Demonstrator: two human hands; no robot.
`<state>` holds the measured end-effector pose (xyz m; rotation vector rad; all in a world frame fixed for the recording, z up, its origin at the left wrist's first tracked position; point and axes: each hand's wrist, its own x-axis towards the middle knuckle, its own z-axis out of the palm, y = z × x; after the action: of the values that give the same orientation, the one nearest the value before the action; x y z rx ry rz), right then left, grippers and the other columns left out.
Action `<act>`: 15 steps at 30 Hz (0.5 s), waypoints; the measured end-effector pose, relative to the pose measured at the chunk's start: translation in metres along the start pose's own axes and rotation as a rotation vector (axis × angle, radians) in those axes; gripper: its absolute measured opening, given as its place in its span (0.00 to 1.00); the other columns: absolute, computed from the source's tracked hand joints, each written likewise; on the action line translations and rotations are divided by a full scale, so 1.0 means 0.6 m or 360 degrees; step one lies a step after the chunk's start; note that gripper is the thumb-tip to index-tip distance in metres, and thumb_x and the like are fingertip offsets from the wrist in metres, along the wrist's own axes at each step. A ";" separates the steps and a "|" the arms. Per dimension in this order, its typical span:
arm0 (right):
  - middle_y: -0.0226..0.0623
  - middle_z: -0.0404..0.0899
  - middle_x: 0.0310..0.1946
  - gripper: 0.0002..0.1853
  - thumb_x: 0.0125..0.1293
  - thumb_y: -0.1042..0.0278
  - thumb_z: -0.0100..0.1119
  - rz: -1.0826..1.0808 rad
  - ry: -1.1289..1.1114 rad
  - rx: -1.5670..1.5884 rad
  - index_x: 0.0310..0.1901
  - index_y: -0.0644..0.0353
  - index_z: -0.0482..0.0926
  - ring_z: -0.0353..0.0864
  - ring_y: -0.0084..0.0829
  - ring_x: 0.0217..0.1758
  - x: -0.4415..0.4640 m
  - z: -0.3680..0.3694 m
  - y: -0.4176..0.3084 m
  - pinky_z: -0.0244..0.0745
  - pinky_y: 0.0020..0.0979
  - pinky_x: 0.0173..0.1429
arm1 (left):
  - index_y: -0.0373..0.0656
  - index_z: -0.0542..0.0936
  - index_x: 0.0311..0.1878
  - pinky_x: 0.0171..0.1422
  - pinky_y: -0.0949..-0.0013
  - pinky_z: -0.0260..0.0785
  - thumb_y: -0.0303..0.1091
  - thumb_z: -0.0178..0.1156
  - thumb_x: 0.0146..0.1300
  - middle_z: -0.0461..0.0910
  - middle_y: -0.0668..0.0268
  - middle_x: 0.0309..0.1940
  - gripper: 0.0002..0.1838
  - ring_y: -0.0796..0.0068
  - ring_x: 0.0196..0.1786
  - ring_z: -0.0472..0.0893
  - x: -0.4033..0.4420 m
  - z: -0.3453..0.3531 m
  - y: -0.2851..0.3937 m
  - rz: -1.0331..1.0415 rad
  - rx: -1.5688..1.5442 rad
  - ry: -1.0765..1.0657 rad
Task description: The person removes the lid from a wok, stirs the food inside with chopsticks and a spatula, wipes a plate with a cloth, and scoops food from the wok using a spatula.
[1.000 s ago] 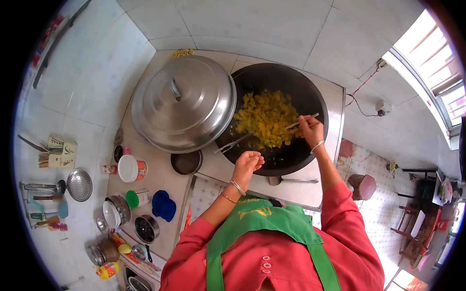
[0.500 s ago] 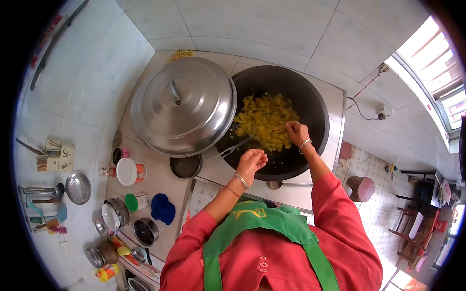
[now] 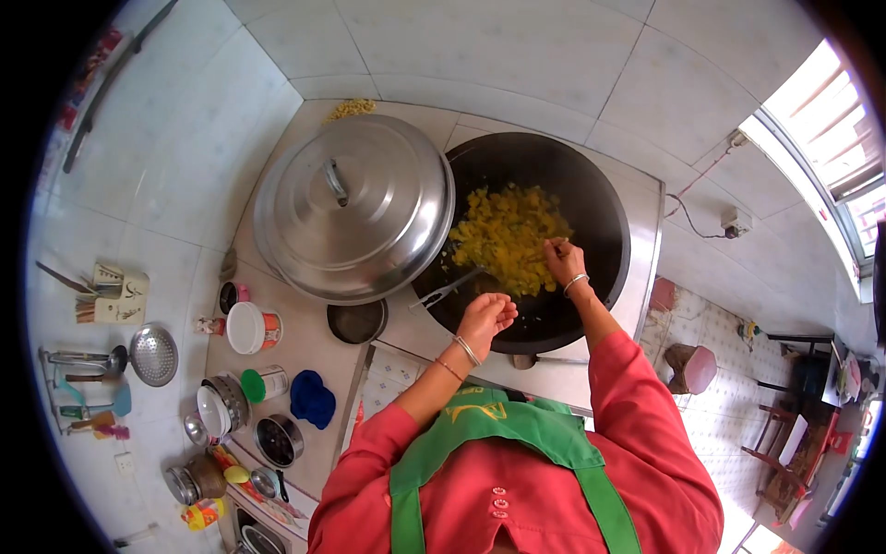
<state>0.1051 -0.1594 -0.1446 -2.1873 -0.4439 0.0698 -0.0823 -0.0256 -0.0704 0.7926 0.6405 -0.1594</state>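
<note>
A large dark wok [image 3: 604, 217] is set into the stove counter and holds a heap of chopped yellow-and-green food [image 3: 508, 226]. Over the heap's right side is my right hand [image 3: 565, 261], its fingertips pinched together; whatever is in the pinch is too small to see. My left hand [image 3: 486, 321] hovers above the wok's near rim with its fingers curled in, and what they may hold is hidden. Just left of it, a metal-handled cooking utensil [image 3: 445, 290] leans over the rim, its head down in the food.
A big metal lid [image 3: 355, 208] overlaps the wok's left edge. Near it are a dark round pan [image 3: 357, 320], a white tub [image 3: 245, 328], a green-lidded can [image 3: 265, 382], a blue cloth [image 3: 312, 399] and a pot [image 3: 278, 440]. A skimmer [image 3: 153, 355] hangs on the left wall.
The whole view has shifted slightly. My right hand stays pinched over the food and my left hand stays curled by the near rim, both nearly in place.
</note>
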 end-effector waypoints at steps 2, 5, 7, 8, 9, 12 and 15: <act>0.48 0.76 0.20 0.09 0.56 0.63 0.57 0.0017 -0.0003 -0.0011 0.30 0.61 0.79 0.78 0.44 0.25 -0.001 0.002 0.004 0.71 0.35 0.29 | 0.41 0.71 0.42 0.50 0.69 0.68 0.30 0.46 0.63 0.75 0.63 0.37 0.07 0.72 0.42 0.75 -0.001 0.000 -0.001 0.0000 0.0002 0.0006; 0.46 0.76 0.18 0.11 0.57 0.64 0.58 0.0095 0.0104 0.0265 0.29 0.65 0.78 0.79 0.38 0.22 -0.003 0.000 -0.005 0.72 0.32 0.26 | 0.41 0.71 0.42 0.50 0.69 0.68 0.30 0.46 0.63 0.75 0.63 0.37 0.07 0.72 0.42 0.75 -0.001 0.000 0.001 0.0007 -0.0002 0.0014; 0.40 0.77 0.17 0.12 0.59 0.65 0.57 0.0364 0.0155 0.0647 0.28 0.68 0.77 0.79 0.30 0.19 -0.008 -0.010 -0.014 0.72 0.27 0.23 | 0.41 0.71 0.42 0.50 0.69 0.69 0.30 0.46 0.63 0.75 0.63 0.37 0.07 0.71 0.42 0.75 -0.001 -0.001 0.002 0.0016 -0.0007 0.0017; 0.40 0.77 0.17 0.12 0.59 0.65 0.57 0.0359 0.0156 0.0648 0.28 0.68 0.77 0.79 0.30 0.19 -0.009 -0.015 -0.018 0.72 0.27 0.23 | 0.41 0.71 0.42 0.50 0.69 0.69 0.30 0.46 0.64 0.75 0.63 0.37 0.07 0.71 0.43 0.75 -0.001 -0.003 0.003 0.0012 -0.0031 0.0017; 0.38 0.77 0.17 0.13 0.60 0.65 0.56 0.0402 0.0196 0.0839 0.28 0.68 0.77 0.78 0.28 0.18 -0.009 -0.022 -0.021 0.72 0.26 0.22 | 0.40 0.71 0.42 0.50 0.69 0.69 0.30 0.46 0.64 0.75 0.63 0.37 0.07 0.71 0.43 0.75 -0.002 -0.004 0.003 0.0007 -0.0056 0.0017; 0.37 0.76 0.20 0.12 0.62 0.64 0.54 0.0466 0.0218 0.1158 0.31 0.68 0.76 0.77 0.27 0.18 -0.009 -0.049 -0.028 0.73 0.25 0.22 | 0.40 0.71 0.42 0.50 0.68 0.69 0.30 0.47 0.64 0.75 0.63 0.37 0.07 0.70 0.43 0.76 -0.005 -0.009 0.008 0.0017 -0.0153 0.0017; 0.41 0.75 0.27 0.13 0.64 0.62 0.51 0.0641 0.0317 0.1554 0.35 0.68 0.74 0.77 0.28 0.21 -0.020 -0.089 -0.062 0.75 0.26 0.24 | 0.40 0.71 0.42 0.51 0.67 0.69 0.31 0.48 0.64 0.75 0.63 0.37 0.07 0.69 0.43 0.76 -0.006 -0.021 0.013 0.0066 -0.0285 -0.0033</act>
<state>0.0943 -0.1837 -0.0836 -1.2644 0.1501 0.2316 -0.0885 -0.0113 -0.0698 0.6304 0.6091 -0.0709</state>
